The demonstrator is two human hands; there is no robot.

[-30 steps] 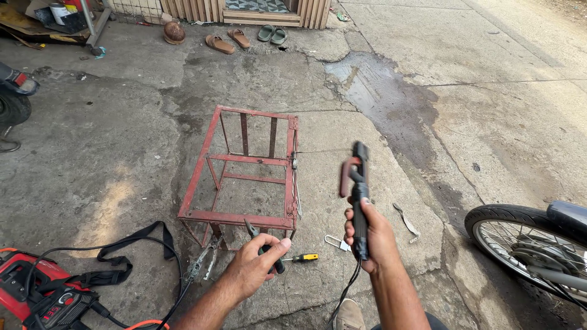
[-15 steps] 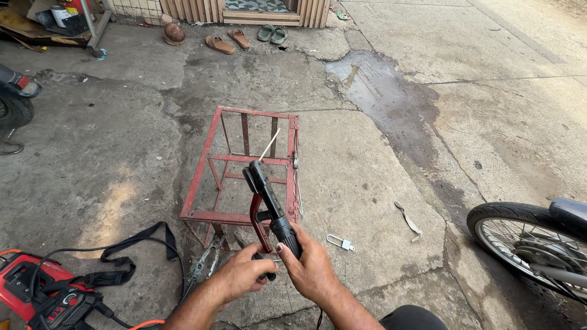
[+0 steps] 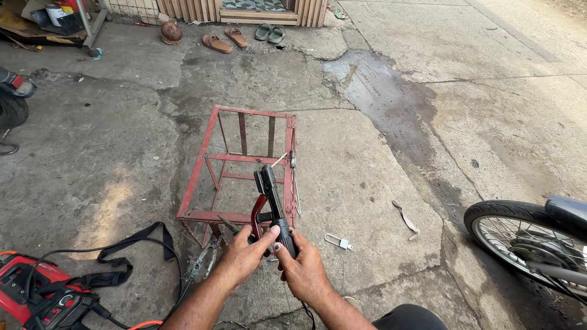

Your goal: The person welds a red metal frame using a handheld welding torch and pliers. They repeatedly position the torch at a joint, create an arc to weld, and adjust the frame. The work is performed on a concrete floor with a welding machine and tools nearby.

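My right hand (image 3: pixel 302 269) grips the black handle of a welding electrode holder (image 3: pixel 269 195), which points away from me over a red metal frame (image 3: pixel 244 168) on the concrete. A thin welding rod (image 3: pixel 279 160) sticks out of the holder's jaws. My left hand (image 3: pixel 243 253) is closed on the holder's red lever, just left of the right hand.
A red welding machine (image 3: pixel 33 293) with black straps and cables lies at the lower left. A padlock (image 3: pixel 338 242) and a metal scrap (image 3: pixel 406 220) lie right of the frame. A bike wheel (image 3: pixel 526 241) stands at the right edge. Sandals (image 3: pixel 226 40) lie by the far doorway.
The holder came down from upright at my right to the middle, over the frame. My left hand left the ground and joined it. A rod now sits in its jaws.
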